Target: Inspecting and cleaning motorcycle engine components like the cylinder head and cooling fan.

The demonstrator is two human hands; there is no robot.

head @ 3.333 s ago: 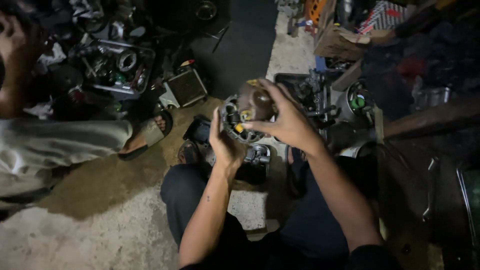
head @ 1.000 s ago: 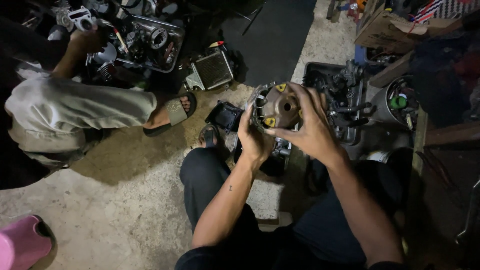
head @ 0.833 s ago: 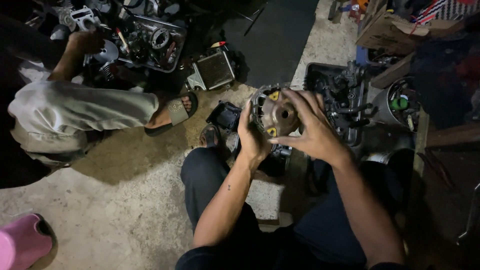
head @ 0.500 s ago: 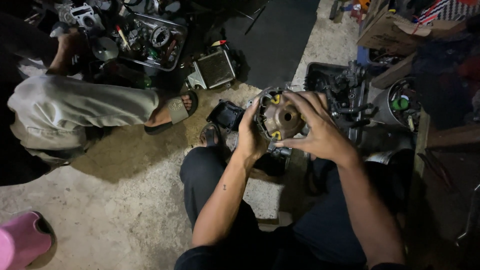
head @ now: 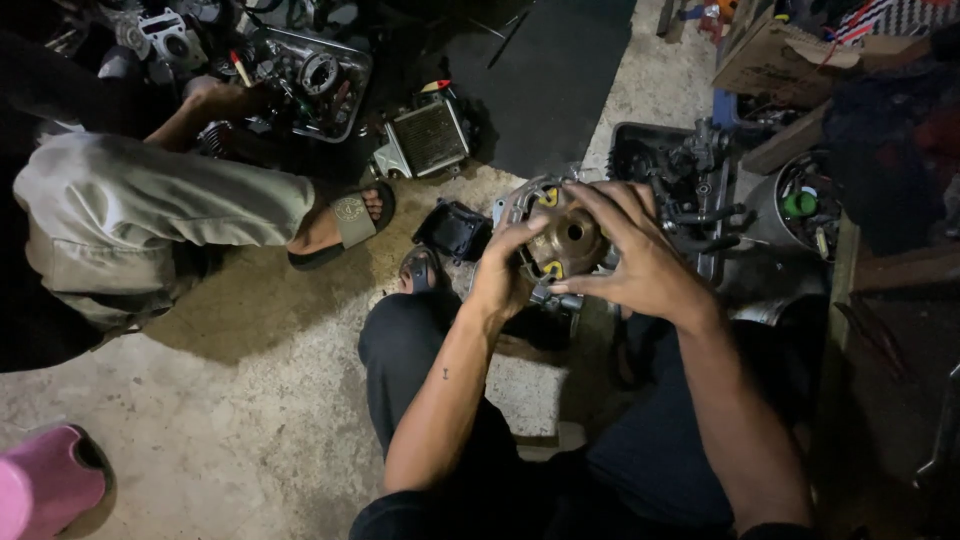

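I squat on a concrete floor and hold a round brownish metal engine part (head: 567,240) with yellow marks in front of me. My left hand (head: 500,275) grips its left side from below. My right hand (head: 630,255) wraps over its right side, fingers spread across the rim. Beneath the part sits a grey metal engine casing (head: 520,200), mostly hidden by my hands.
Another person in light trousers (head: 150,215) and a sandal (head: 345,225) squats at the left, a hand (head: 215,98) reaching into a tray of engine parts (head: 310,80). A small radiator (head: 428,138), a black mat (head: 545,80), a parts bin (head: 690,190), a cardboard box (head: 775,50) and a pink object (head: 45,480) lie around.
My hands have turned the round part slightly and shifted their grip on it. The other person's hand has moved among the parts at upper left.
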